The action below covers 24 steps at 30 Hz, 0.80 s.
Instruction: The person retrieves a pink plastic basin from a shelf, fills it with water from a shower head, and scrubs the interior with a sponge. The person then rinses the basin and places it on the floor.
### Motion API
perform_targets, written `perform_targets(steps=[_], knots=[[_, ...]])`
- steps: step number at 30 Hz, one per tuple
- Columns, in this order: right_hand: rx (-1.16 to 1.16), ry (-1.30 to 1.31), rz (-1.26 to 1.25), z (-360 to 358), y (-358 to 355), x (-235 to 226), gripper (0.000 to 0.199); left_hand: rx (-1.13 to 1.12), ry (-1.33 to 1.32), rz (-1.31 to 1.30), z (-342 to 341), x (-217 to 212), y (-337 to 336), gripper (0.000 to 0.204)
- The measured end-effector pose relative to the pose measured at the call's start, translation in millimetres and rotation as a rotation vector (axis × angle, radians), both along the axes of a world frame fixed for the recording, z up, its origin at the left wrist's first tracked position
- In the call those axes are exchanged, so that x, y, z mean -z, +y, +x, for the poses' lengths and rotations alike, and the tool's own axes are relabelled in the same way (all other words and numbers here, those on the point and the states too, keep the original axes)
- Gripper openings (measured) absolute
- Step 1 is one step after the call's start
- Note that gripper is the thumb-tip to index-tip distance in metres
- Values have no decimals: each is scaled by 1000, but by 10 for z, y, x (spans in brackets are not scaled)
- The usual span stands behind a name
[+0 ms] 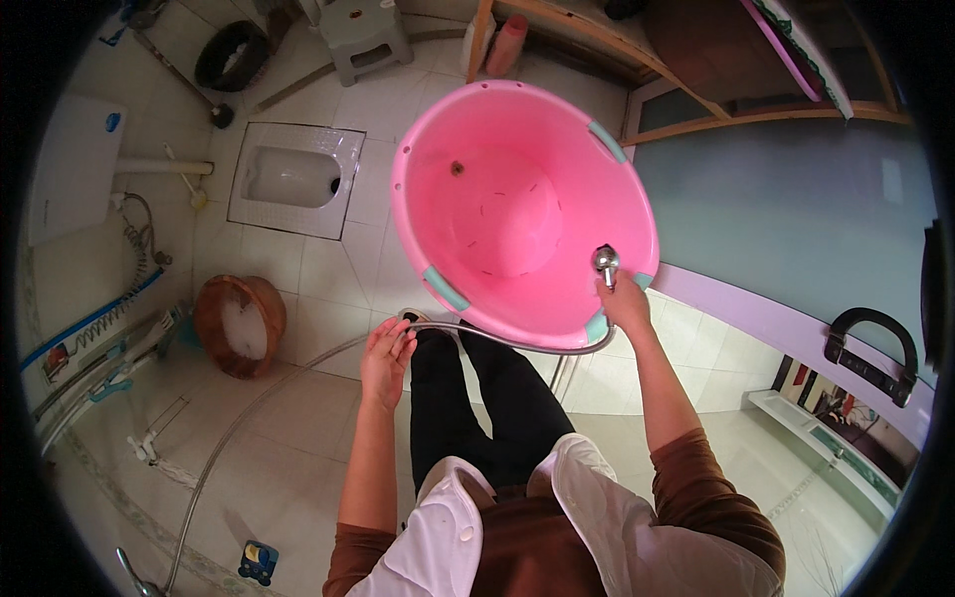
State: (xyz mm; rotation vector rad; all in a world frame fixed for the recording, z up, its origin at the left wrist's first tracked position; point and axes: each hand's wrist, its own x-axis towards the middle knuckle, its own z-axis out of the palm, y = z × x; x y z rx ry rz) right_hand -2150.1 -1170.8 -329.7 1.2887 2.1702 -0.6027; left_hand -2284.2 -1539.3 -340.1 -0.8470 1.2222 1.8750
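Note:
My right hand (624, 301) grips a chrome shower head (606, 261) by its handle, over the near right rim of a large pink tub (512, 214). The tub has pale green grips on its rim and tilts so that its inside shows; a small brown spot is on its inner wall. A grey shower hose (239, 423) runs from the lower left, past my left hand, below the tub's near edge and round to the right hand. My left hand (386, 356) has its fingers curled loosely about the hose, left of the tub.
A squat toilet (288, 187) is set in the tiled floor, left of the tub. A brown bucket (239, 323) with pale contents stands nearer me. Behind are a grey stool (363, 38) and a dark basin (233, 56). A faucet (134, 575) is at lower left; a glass panel (786, 189) borders the right.

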Motion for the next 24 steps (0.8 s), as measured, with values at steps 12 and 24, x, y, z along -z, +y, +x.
perform_targets(steps=[12,24], knots=[[334,995,-220,-286,-153,-52,20,-4,3,-14,7,0,28,33],[395,969,-174,401,116,302,26,-248,865,-891,-371,-1809,-1506,34]])
